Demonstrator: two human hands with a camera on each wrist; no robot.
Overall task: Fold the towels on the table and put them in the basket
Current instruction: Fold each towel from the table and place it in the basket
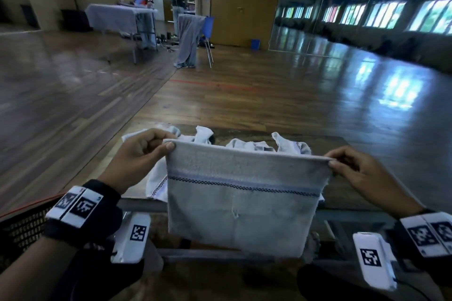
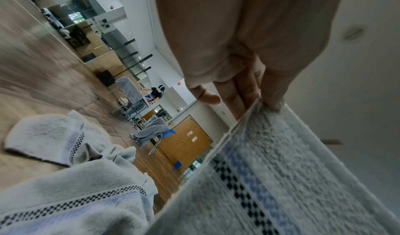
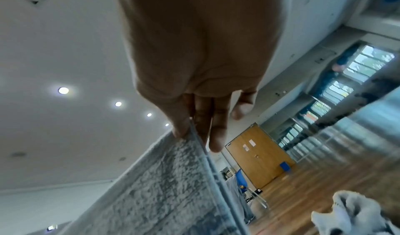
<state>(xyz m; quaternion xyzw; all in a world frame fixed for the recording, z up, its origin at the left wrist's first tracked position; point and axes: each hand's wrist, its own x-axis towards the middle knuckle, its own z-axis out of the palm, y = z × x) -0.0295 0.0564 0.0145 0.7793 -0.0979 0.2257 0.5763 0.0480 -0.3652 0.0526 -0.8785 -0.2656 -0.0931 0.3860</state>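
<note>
Both top corners of the grey towel (image 1: pixel 241 193) are pinched, left hand (image 1: pixel 137 154) and right hand (image 1: pixel 357 166), over the table's (image 1: pixel 342 193) near edge; loosened pinches could drop it floorward.

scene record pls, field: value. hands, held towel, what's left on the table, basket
left hand: pinches the top left corner of the held towel
right hand: pinches the top right corner
held towel: grey, blue and checkered stripe, hanging in the air in front of the table, top edge taut
other towels: crumpled pile on the table behind it, unfolded
basket: dark mesh, lower left; contents not visible
</note>
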